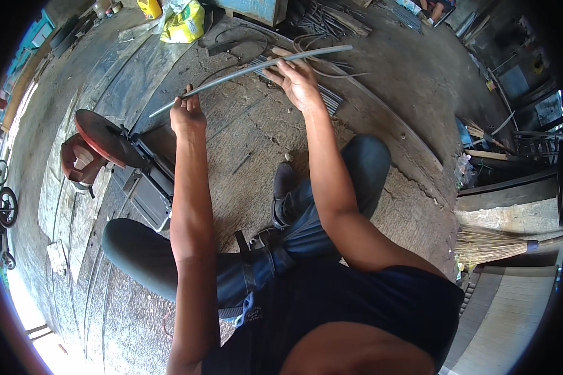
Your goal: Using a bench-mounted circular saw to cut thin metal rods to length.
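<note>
A long, thin grey metal rod is held up in front of me, slanting from lower left to upper right. Near its left end, the fingers of my left hand are curled round it. Further along, my right hand supports the rod against its loosely bent fingers, palm turned up. To the left of my left forearm stands a cut-off saw with a red and dark round guard and a black base. Several similar metal rods lie bundled on the ground beyond my right wrist.
My bent legs and a dark boot are below my arms. A yellow bag and a blue metal box stand at the far side. Loose bars lie beyond the rod. A straw broom is at the right.
</note>
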A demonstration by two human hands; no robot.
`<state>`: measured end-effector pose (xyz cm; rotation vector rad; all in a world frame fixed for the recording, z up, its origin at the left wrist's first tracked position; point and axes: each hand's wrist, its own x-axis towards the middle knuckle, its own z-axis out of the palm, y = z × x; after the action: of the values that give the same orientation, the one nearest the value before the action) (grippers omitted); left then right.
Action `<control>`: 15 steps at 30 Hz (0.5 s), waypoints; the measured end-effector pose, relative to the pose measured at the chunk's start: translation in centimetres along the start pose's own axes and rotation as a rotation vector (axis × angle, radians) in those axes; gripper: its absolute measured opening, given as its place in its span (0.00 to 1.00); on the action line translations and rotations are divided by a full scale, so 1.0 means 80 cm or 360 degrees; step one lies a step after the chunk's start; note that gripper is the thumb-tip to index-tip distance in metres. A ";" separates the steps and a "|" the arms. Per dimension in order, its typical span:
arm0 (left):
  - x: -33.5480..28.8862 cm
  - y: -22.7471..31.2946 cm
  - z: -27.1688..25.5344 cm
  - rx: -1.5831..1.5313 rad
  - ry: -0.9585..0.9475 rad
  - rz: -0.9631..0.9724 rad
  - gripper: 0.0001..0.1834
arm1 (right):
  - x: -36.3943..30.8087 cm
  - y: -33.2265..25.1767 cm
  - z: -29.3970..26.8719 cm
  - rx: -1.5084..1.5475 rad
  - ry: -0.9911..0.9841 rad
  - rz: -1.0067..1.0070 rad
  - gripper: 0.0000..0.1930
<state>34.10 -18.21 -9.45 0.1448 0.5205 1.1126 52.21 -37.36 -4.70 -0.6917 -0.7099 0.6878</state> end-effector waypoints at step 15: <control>-0.043 -0.010 0.028 0.0429 0.0001 0.0345 0.08 | -0.002 0.008 -0.046 -0.2120 0.0689 0.0500 0.13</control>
<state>34.62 -21.28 -6.67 0.4442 0.6657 1.2493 54.72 -38.27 -7.32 -2.1338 -0.5925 0.2333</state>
